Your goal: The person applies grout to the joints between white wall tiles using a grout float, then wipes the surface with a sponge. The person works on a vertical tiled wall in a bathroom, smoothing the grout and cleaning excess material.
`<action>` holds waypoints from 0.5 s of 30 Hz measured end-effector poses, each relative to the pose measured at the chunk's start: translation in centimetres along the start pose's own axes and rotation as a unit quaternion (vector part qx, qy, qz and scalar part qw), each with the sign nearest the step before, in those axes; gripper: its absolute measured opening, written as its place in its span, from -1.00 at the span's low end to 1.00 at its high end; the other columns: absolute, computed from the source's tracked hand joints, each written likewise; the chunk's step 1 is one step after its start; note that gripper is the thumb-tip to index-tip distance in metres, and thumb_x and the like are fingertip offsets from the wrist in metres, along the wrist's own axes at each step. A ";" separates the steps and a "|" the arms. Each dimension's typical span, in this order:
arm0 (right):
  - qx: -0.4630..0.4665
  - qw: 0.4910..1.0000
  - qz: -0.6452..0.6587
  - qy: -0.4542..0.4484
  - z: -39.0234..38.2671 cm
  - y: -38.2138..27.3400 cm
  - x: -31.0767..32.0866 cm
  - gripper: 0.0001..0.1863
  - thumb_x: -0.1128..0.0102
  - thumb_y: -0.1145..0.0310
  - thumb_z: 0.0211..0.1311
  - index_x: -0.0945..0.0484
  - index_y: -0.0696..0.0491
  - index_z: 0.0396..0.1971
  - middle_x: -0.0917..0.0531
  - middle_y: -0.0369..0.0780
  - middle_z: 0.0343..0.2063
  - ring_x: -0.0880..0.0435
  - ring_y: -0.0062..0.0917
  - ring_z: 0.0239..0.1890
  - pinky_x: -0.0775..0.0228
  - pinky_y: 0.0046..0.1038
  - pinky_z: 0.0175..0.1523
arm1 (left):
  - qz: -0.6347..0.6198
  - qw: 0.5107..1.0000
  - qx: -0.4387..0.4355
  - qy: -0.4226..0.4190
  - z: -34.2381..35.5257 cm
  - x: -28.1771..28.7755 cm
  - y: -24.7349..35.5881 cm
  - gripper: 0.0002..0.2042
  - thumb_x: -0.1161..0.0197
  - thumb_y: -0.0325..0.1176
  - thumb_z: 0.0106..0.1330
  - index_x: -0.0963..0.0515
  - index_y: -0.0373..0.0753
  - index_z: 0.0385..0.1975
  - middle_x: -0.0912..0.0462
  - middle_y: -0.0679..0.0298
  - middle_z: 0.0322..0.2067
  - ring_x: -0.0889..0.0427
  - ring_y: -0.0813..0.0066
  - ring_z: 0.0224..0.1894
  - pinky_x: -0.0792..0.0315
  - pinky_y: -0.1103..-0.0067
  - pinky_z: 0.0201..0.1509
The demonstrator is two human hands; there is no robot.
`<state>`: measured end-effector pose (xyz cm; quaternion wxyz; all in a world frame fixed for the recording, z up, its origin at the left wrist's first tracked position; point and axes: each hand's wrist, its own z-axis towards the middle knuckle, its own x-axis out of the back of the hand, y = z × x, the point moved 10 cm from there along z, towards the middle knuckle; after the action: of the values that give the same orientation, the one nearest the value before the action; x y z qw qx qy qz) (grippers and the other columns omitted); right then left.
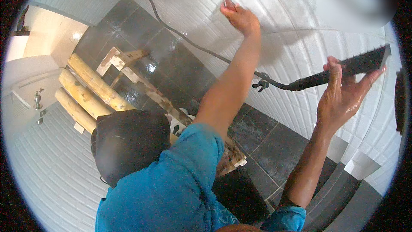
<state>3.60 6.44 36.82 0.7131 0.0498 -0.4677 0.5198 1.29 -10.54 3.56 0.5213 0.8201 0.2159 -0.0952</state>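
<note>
My right hand (pixel 339 99), wet and palm up, grips a black handheld shower head (pixel 362 62) beside the white ribbed wall (pixel 296 13). The thumb and fingers lie on opposite sides of it, and small nubs line its upper edge. A grey hose (pixel 189 41) runs from its handle along the wall to the top left. Farther forward, my left hand (pixel 241 17) is raised close to the wall at the end of a stretched arm. Its fingers are curled together; whether they hold anything small is unclear. Both sleeves are blue.
A small black tap (pixel 261 85) sticks out of the wall below the hose. Yellow rounded logs (pixel 88 92) and a stained white frame (pixel 148 92) stand on wet dark tiles (pixel 165 58). A dark rounded shape like a cap (pixel 131 146) lies past my left shoulder. Dark steps (pixel 339 193) are at lower right.
</note>
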 end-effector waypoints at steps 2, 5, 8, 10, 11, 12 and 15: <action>0.031 0.998 0.042 -0.040 0.7 -1.5 -1.6 -0.10 -0.21 0.48 0.36 0.22 0.11 0.49 -0.68 -0.08 -0.32 -0.69 -0.44 -0.29 -0.58 -0.40 -0.15 | 0.024 0.997 -0.067 0.000 2.9 -2.0 1.9 -0.56 0.12 -0.47 0.50 -0.07 -0.42 0.33 -0.15 -0.16 0.33 -0.15 0.01 0.43 -0.06 0.30 0.51; 0.009 0.998 0.028 -0.059 0.9 -1.8 -2.8 -0.10 -0.21 0.48 0.36 0.21 0.08 0.50 -0.67 -0.08 -0.34 -0.68 -0.45 -0.31 -0.58 -0.40 -0.17 | 0.082 0.979 -0.185 -0.038 3.7 -3.4 2.9 -0.47 0.29 -0.24 0.58 0.08 -0.40 0.44 0.15 -0.14 0.47 0.14 -0.01 0.52 0.14 0.22 0.56; -0.008 0.998 -0.001 -0.065 0.6 -1.7 -3.1 -0.12 -0.18 0.50 0.37 0.21 0.07 0.50 -0.65 -0.08 -0.35 -0.67 -0.46 -0.31 -0.57 -0.41 -0.18 | 0.171 0.971 -0.106 -0.127 3.8 -2.8 -2.0 -0.42 0.34 -0.11 0.59 0.10 -0.37 0.45 0.21 -0.10 0.48 0.26 -0.07 0.53 0.21 0.09 0.55; -0.031 0.997 0.018 -0.062 0.6 -1.6 -3.2 -0.08 -0.18 0.56 0.32 0.24 0.06 0.50 -0.53 -0.04 -0.13 -0.67 -0.44 -0.25 -0.57 -0.40 -0.13 | 0.196 0.971 -0.077 -0.112 6.9 -2.3 -2.8 -0.34 0.37 0.05 0.56 0.15 -0.32 0.47 0.27 -0.06 0.50 0.33 -0.09 0.53 0.25 -0.01 0.52; -0.051 0.996 0.040 -0.064 0.6 -1.4 -3.3 -0.03 -0.20 0.62 0.27 0.27 0.05 0.50 -0.41 0.00 0.10 -0.68 -0.41 -0.19 -0.57 -0.40 -0.09 | 0.242 0.961 -0.002 -0.132 8.4 -2.1 -4.1 -0.29 0.39 0.12 0.54 0.17 -0.30 0.48 0.30 -0.04 0.50 0.36 -0.11 0.53 0.27 -0.06 0.51; -0.097 0.991 0.063 -0.060 0.7 -0.8 -3.5 -0.01 -0.20 0.64 0.25 0.28 0.06 0.50 -0.37 0.02 0.20 -0.67 -0.41 -0.16 -0.56 -0.40 -0.06 | 0.179 0.977 -0.036 -0.113 10.5 -2.1 -2.2 -0.24 0.40 0.21 0.50 0.20 -0.25 0.49 0.33 -0.03 0.51 0.39 -0.11 0.53 0.32 -0.09 0.50; -0.074 0.995 0.057 -0.022 2.6 -2.3 -3.3 -0.06 -0.19 0.62 0.27 0.23 0.07 0.50 -0.42 -0.01 0.18 -0.66 -0.43 -0.13 -0.53 -0.39 -0.01 | 0.117 0.982 -0.098 -0.115 13.7 -4.9 3.6 -0.18 0.44 0.32 0.44 0.26 -0.17 0.51 0.37 0.02 0.51 0.44 -0.09 0.53 0.46 -0.13 0.47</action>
<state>3.76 1.65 36.91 0.6735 -0.0181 -0.5224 0.5227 -0.44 -25.41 2.37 0.6278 0.7684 0.0654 -0.1062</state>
